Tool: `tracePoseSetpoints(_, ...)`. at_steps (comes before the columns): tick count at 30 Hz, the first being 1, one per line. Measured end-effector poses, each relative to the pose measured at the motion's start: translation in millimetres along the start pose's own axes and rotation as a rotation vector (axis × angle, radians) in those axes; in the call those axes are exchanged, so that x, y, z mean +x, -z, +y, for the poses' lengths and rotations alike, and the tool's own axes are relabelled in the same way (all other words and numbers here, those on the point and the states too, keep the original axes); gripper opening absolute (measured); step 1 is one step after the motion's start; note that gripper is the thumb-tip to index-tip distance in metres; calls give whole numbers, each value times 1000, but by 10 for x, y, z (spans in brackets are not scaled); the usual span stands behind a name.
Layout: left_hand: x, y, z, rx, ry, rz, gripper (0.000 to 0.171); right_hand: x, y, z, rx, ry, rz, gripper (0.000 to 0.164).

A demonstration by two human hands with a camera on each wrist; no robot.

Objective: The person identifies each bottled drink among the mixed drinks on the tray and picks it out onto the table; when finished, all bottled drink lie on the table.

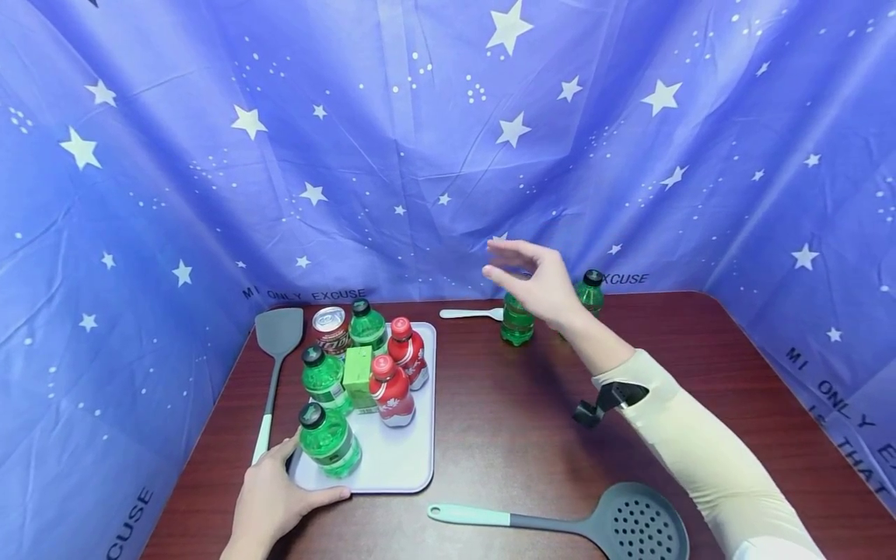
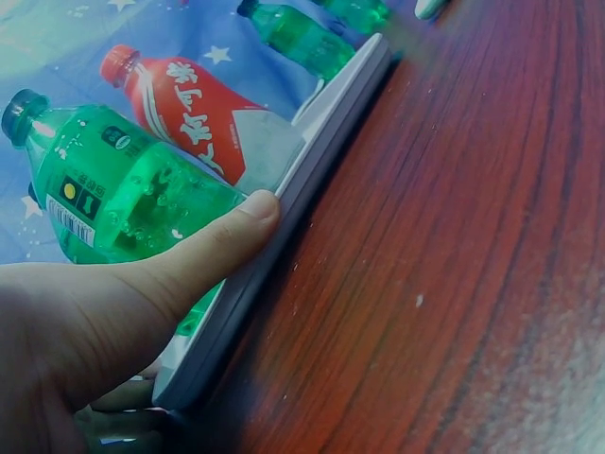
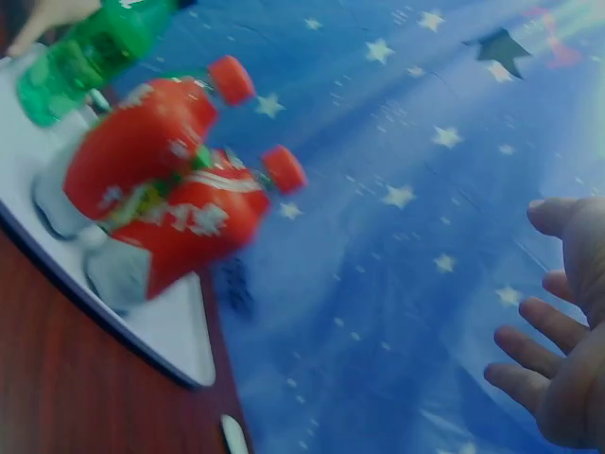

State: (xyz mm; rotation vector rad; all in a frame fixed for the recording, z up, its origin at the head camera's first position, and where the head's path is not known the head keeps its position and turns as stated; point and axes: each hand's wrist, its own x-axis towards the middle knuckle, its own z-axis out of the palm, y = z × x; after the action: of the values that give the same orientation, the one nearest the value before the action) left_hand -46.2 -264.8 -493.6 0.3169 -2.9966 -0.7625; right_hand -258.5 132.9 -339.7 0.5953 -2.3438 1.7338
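Observation:
My left hand (image 1: 273, 494) grips the near left corner of a white tray (image 1: 402, 467). Its thumb lies along the rim in the left wrist view. Beside that hand, a green soda bottle (image 1: 329, 442) with a black cap stands on the tray. Farther back are two more green bottles, two red-labelled bottles (image 1: 393, 393), a green box (image 1: 359, 377) and a drink can (image 1: 331, 329). My right hand (image 1: 542, 284) is raised with fingers spread and nothing held. Behind it in the head view stands another green bottle (image 1: 517, 320), partly hidden; the right wrist view shows the palm.
A grey spatula (image 1: 278, 334) lies left of the tray. A slotted skimmer (image 1: 637, 521) lies at the front right. One more green bottle (image 1: 590, 292) and a white utensil (image 1: 472, 313) are near the back edge. Blue starry cloth (image 1: 420, 155) surrounds the table.

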Motion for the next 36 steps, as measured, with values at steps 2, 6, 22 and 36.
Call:
tracePoseSetpoints(2,1,0,1,5,6,-5,143,-14,-122,1,18,19,-59,47)
tracePoseSetpoints(6,-3,3,1,13,7,-4,142,-73,-370,23,62,17,-173,48)
tracePoseSetpoints(22,38,-18,3,1,11,-7,147,-219,-993,215,33,-16,-346,56)
tracePoseSetpoints(36,6,-15,-3,16,19,-8,147,-171,-1185,301,22,-24,-346,55)
